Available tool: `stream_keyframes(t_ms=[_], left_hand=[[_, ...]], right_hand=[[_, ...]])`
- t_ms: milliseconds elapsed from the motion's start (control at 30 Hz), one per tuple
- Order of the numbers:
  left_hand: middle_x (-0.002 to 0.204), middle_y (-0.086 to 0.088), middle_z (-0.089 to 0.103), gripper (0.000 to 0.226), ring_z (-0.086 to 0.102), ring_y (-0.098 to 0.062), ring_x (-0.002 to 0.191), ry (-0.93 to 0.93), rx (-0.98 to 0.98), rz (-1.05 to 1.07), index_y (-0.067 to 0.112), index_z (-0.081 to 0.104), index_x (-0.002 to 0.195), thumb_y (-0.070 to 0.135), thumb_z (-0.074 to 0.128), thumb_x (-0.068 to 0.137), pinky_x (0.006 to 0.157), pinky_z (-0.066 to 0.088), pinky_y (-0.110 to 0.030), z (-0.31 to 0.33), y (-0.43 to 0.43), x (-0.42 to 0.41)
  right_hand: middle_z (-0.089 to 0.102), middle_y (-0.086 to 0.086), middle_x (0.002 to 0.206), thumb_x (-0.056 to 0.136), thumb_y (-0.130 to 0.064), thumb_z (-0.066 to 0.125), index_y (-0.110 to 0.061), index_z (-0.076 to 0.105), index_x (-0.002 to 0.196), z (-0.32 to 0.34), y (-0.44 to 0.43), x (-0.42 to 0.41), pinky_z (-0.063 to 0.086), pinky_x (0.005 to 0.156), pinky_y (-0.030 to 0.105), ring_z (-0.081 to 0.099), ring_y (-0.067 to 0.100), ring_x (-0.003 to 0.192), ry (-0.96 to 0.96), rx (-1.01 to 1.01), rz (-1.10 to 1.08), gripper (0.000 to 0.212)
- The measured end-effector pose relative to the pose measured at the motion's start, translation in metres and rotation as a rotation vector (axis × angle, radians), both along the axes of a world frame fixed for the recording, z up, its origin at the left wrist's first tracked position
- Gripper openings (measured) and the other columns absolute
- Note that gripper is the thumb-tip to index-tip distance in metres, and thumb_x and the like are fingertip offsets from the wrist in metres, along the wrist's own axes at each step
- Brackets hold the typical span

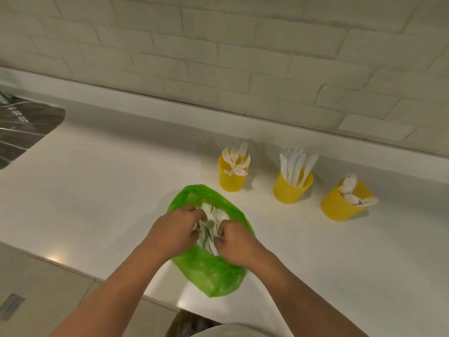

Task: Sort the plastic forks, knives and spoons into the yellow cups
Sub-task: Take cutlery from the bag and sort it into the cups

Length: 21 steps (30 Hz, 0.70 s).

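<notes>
Fingers (194, 211) half-hidden inside green bag (211, 276)

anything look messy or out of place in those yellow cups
Slightly: in the left yellow cup a few forks lie crosswise over the rim instead of standing upright, and in the right yellow cup one spoon juts sideways past the rim. The knives in the middle cup stand tidily.

White glossy bench (97, 190), with a small light glint (54, 260) on its front edge, left of the left hand (175, 229). Wall (218, 57) beyond the left hand: off-white brick-pattern tile, staggered joints, dark seam where it meets the bench. Ribbed steel drainboard (24, 127) is set into the bench far left. Beige tiled floor (48, 288) lies below the bench edge, lower left, with a small grey plate (11, 306) in it.
</notes>
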<state>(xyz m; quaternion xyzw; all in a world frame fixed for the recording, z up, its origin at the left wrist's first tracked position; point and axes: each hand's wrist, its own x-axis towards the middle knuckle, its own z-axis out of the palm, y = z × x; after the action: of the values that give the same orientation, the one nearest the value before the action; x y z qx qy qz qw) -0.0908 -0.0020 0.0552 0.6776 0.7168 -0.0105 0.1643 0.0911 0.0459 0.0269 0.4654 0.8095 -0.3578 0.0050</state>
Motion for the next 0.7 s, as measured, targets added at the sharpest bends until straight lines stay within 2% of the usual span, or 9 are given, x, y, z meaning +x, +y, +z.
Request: stream_keyframes(t_ms=[67,167,300,400,500,567,633,700], left_hand=[[0.124,0.005,0.056,0.047,0.066,-0.023,0.106,0.055,-0.041,0.033,0.033,0.054,0.137,0.025,0.063,0.091,0.071,0.052,-0.034,-0.001,0.0,-0.008],[0.118,-0.004,0.058,0.046,0.068,-0.03,0.101,0.14,-0.128,0.031,0.022,0.053,0.134,0.02,0.063,0.089,0.072,0.054,-0.038,-0.008,0.002,-0.012],[0.106,-0.006,0.068,0.026,0.069,-0.028,0.095,0.063,-0.129,-0.024,0.016,0.063,0.112,0.011,0.062,0.087,0.072,0.052,-0.036,-0.017,0.009,-0.016],[0.093,-0.004,0.071,0.015,0.069,-0.027,0.088,-0.002,-0.08,-0.063,0.018,0.066,0.1,0.014,0.066,0.085,0.064,0.045,-0.032,-0.016,0.012,-0.023],[0.081,0.001,0.068,0.007,0.066,-0.023,0.077,-0.118,-0.04,-0.057,0.021,0.066,0.089,0.018,0.067,0.082,0.058,0.043,-0.031,-0.022,0.01,-0.033],[0.082,0.004,0.071,0.015,0.068,-0.02,0.077,-0.218,-0.032,-0.024,0.024,0.069,0.095,0.021,0.072,0.08,0.064,0.053,-0.034,-0.03,0.009,-0.039],[0.086,0.006,0.074,0.035,0.071,-0.015,0.081,-0.365,-0.052,0.006,0.026,0.07,0.113,0.019,0.078,0.08,0.074,0.059,-0.036,-0.035,0.005,-0.043],[0.086,0.009,0.073,0.054,0.073,-0.008,0.08,-0.549,-0.073,0.047,0.023,0.064,0.132,0.011,0.081,0.082,0.08,0.059,-0.03,-0.037,0.001,-0.045]], right_hand=[[0.062,0.012,0.116,0.092,-0.041,0.063,-0.007,0.061,0.117,-0.005,-0.006,-0.009,0.046,0.081,0.029,0.061,0.028,0.107,-0.014,-0.018,-0.057,0.042],[0.048,0.011,0.133,0.085,-0.054,0.067,-0.011,0.047,0.139,-0.015,-0.017,-0.026,0.048,0.102,0.035,0.054,0.03,0.122,-0.027,-0.035,-0.087,0.072],[0.036,0.015,0.137,0.082,-0.062,0.063,-0.009,0.04,0.14,-0.026,-0.027,-0.042,0.046,0.105,0.045,0.041,0.038,0.127,-0.181,0.121,-0.018,0.082],[0.034,0.014,0.136,0.08,-0.067,0.063,-0.01,0.034,0.144,-0.029,-0.03,-0.044,0.043,0.105,0.046,0.035,0.036,0.126,-0.192,0.16,-0.024,0.09],[0.033,0.012,0.135,0.072,-0.063,0.071,-0.014,0.022,0.151,-0.034,-0.034,-0.045,0.044,0.104,0.047,0.033,0.034,0.126,-0.185,0.161,-0.027,0.105],[0.032,0.012,0.135,0.069,-0.061,0.074,-0.017,0.016,0.155,-0.038,-0.035,-0.045,0.043,0.107,0.048,0.033,0.033,0.127,-0.157,0.156,-0.05,0.112],[0.033,0.01,0.137,0.069,-0.058,0.077,-0.019,0.017,0.155,-0.043,-0.035,-0.045,0.041,0.11,0.045,0.034,0.03,0.129,-0.104,0.133,-0.095,0.112],[0.034,0.008,0.139,0.069,-0.053,0.081,-0.019,0.02,0.155,-0.049,-0.034,-0.044,0.039,0.113,0.04,0.036,0.028,0.132,-0.037,0.101,-0.156,0.111]])
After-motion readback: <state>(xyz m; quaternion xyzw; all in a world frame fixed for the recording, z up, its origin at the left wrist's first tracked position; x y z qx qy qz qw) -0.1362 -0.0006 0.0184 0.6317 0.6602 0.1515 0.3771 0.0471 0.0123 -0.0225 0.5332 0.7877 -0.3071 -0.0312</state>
